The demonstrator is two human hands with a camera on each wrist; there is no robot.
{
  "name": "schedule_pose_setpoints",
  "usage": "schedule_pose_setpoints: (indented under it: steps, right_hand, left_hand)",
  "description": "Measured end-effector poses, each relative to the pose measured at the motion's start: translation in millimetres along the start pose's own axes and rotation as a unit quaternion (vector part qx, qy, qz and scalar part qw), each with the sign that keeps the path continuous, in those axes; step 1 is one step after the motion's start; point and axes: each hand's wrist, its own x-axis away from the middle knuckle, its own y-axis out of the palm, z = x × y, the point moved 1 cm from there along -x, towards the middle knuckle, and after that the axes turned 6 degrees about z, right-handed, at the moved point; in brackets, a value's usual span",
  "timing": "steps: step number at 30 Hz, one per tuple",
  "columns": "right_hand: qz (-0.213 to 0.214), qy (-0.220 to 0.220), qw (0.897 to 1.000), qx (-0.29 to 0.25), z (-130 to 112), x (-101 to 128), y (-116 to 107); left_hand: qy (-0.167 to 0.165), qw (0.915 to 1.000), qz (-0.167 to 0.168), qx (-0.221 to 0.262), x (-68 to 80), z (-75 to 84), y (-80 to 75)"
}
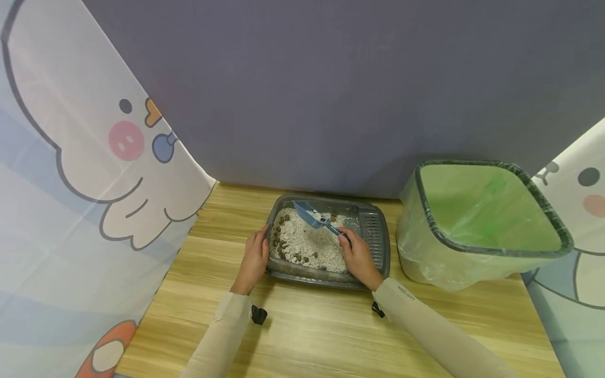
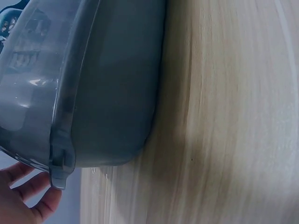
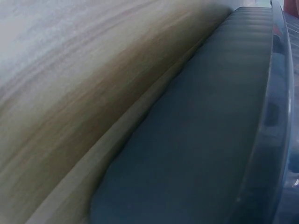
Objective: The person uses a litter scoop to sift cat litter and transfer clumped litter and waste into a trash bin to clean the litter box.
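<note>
Bracing the left rim of the grey translucent plastic litter tray (image 1: 376,237), the left hand (image 1: 253,259) lies with its fingers together along the tray's outer wall and the thumb toward the near corner; the left wrist view shows fingertips (image 2: 44,204) just under the rim lip (image 2: 60,161). The tray sits on the pale wooden table (image 1: 302,325), near its far edge, against the grey back wall (image 1: 331,79). It holds a bed of white granular litter (image 1: 307,244) with small brown pellets (image 1: 281,231) gathered mostly along its left and near sides. Judged by its thin walls, the tray is light and somewhat flexible, and the loose fill would shift if it were tilted; the rolled rim is the firm place to grip.

Right of centre, the right hand (image 1: 358,257) curls its fingers round the handle of the blue plastic scoop (image 1: 312,216), whose blade points to the far left over the litter. The scoop looks stiff and light, best held at the handle end, as here. The right wrist view shows only tray wall and table.

At far right stands the square waste bin lined with a green plastic bag (image 1: 487,220), apart from the tray. Cartoon-printed curtains (image 1: 85,157) flank the scene.
</note>
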Motion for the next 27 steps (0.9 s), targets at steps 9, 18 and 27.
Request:
schedule_pose_setpoints:
  steps: [9,18,27]
  right_hand:
    - [-0.004,0.019,1.000,0.023,-0.8,0.5,-0.6]
    - [0.015,0.012,0.999,0.035,2.5,1.1,0.4]
    - [0.008,0.019,0.999,0.028,2.4,2.7,-0.8]
  left_hand:
    - [0.006,1.0000,0.005,0.001,-0.9,0.3,0.6]
    - [0.002,0.9999,0.013,-0.002,0.1,-2.2,3.0]
    - [0.000,0.9998,0.020,0.004,1.6,-2.4,3.9]
